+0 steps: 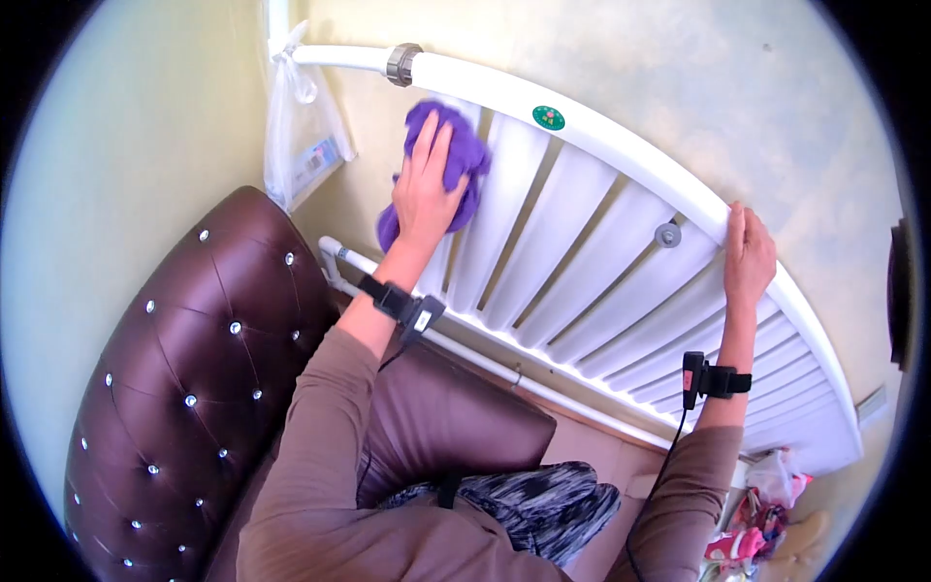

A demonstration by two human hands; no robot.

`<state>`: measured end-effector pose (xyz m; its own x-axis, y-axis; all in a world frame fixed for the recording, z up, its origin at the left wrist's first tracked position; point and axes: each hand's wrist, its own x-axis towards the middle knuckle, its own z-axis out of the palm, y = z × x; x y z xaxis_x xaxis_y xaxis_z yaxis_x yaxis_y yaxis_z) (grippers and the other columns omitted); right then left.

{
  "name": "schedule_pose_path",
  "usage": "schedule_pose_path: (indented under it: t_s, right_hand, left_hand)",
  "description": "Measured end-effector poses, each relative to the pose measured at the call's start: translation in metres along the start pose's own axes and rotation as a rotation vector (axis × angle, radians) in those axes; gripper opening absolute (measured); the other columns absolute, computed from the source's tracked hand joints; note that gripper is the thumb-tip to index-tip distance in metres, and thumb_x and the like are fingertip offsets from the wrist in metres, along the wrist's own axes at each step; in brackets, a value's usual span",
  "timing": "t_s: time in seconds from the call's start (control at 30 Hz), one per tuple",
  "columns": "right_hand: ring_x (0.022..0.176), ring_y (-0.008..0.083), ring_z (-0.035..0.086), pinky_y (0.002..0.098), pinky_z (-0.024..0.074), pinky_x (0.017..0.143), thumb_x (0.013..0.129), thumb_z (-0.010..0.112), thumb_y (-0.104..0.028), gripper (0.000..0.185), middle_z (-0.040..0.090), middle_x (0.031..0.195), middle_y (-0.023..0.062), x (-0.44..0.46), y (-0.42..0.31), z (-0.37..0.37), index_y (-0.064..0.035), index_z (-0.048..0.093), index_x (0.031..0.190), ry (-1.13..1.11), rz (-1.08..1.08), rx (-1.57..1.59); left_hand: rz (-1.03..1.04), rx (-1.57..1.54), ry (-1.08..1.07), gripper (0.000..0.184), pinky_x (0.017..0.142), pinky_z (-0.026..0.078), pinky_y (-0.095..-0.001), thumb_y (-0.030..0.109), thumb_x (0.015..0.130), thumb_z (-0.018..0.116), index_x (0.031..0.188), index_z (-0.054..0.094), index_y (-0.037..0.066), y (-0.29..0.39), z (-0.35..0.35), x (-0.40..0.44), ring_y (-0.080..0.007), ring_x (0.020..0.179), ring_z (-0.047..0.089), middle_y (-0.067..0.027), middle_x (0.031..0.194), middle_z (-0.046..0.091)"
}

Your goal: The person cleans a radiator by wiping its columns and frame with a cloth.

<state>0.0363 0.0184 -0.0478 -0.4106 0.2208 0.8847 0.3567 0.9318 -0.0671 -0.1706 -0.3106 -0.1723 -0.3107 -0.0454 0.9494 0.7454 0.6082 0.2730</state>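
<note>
My left hand (427, 194) presses a crumpled purple cloth (465, 155) against the left end of a white slatted radiator (572, 228). The fingers lie stretched over the cloth, with its folds bulging out around them. Over at the right, my right hand (750, 254) is wrapped over the radiator's curved top rail (640, 145). Its fingertips rest on the upper edge, and part of the grip is hidden behind the rail. A round green sticker (548, 117) sits on the rail between the two hands. Below it, a grey round knob (667, 235) shows on the slats.
A plastic bag (301, 126) hangs from the pipe at upper left. The brown tufted sofa (184, 359) stands at left, its seat (456, 398) near the radiator. A white pipe (465, 359) runs low along the radiator. Colourful items (752, 533) lie at lower right.
</note>
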Motion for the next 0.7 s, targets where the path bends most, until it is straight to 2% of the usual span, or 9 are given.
schedule_pose_path:
  t_s: [0.07,0.2,0.27,0.47,0.53,0.63,0.7]
  right_hand:
    - [0.086,0.0298,0.06,0.0395,0.0455,0.078,0.097,0.044,-0.043,0.039,0.065,0.089,0.009,0.001,0.0,0.0,-0.0124,0.068,0.1,-0.029,0.031,-0.019]
    - [0.085,0.0304,0.061,0.0391,0.0456,0.076,0.097,0.043,-0.044,0.041,0.065,0.089,0.0098,0.002,0.009,0.007,-0.012,0.068,0.1,-0.016,0.011,-0.032]
    - [0.081,0.0301,0.062,0.0374,0.0461,0.072,0.097,0.042,-0.044,0.042,0.066,0.086,0.0106,0.003,0.012,0.012,-0.0126,0.069,0.099,0.052,-0.01,0.012]
    - [0.072,0.0249,0.063,0.0332,0.0459,0.067,0.097,0.04,-0.049,0.045,0.065,0.074,0.0067,0.002,0.012,0.017,-0.0174,0.071,0.1,0.075,0.034,-0.041]
    - [0.074,0.0222,0.065,0.0308,0.047,0.066,0.096,0.039,-0.053,0.047,0.068,0.076,0.0037,0.004,0.025,0.022,-0.02,0.072,0.102,0.036,0.042,-0.054]
    - [0.078,0.0207,0.068,0.0283,0.0487,0.065,0.093,0.041,-0.06,0.049,0.071,0.082,0.0002,0.004,0.034,0.028,-0.0242,0.072,0.107,0.148,-0.026,-0.123]
    - [0.078,0.0202,0.068,0.0284,0.0489,0.065,0.093,0.04,-0.06,0.049,0.071,0.082,-0.0007,0.005,0.033,0.028,-0.025,0.072,0.106,0.136,-0.021,-0.125]
  left_hand:
    - [-0.083,-0.006,0.006,0.069,0.092,0.048,-0.04,0.008,0.067,0.072,0.132,0.049,0.008,0.017,-0.002,0.021,-0.0347,0.117,0.051,-0.0077,0.138,0.046]
    - [-0.122,0.024,0.04,0.068,0.092,0.048,-0.0409,0.01,0.067,0.072,0.131,0.05,0.008,0.018,0.011,0.015,-0.0364,0.115,0.051,-0.0086,0.135,0.048]
    - [-0.034,0.053,0.126,0.075,0.084,0.051,-0.0422,0.01,0.062,0.076,0.131,0.048,0.007,0.009,0.015,0.007,-0.0367,0.106,0.052,-0.0098,0.137,0.045]
    - [-0.086,0.103,-0.028,0.069,0.087,0.051,-0.0419,0.012,0.065,0.073,0.13,0.048,0.005,-0.008,0.013,-0.058,-0.0373,0.111,0.052,-0.0112,0.137,0.045]
    - [-0.175,0.066,-0.083,0.065,0.098,0.044,-0.0398,0.01,0.069,0.07,0.129,0.049,0.002,-0.008,0.014,-0.081,-0.0361,0.12,0.049,-0.0135,0.136,0.046]
    - [-0.086,0.079,-0.027,0.068,0.096,0.045,-0.0423,0.013,0.066,0.073,0.129,0.049,0.002,-0.018,0.018,-0.085,-0.039,0.116,0.05,-0.0146,0.136,0.047]
    - [-0.003,0.093,0.038,0.067,0.096,0.043,-0.0426,0.013,0.066,0.073,0.128,0.05,0.001,-0.019,0.022,-0.066,-0.0389,0.115,0.05,-0.0154,0.135,0.048]
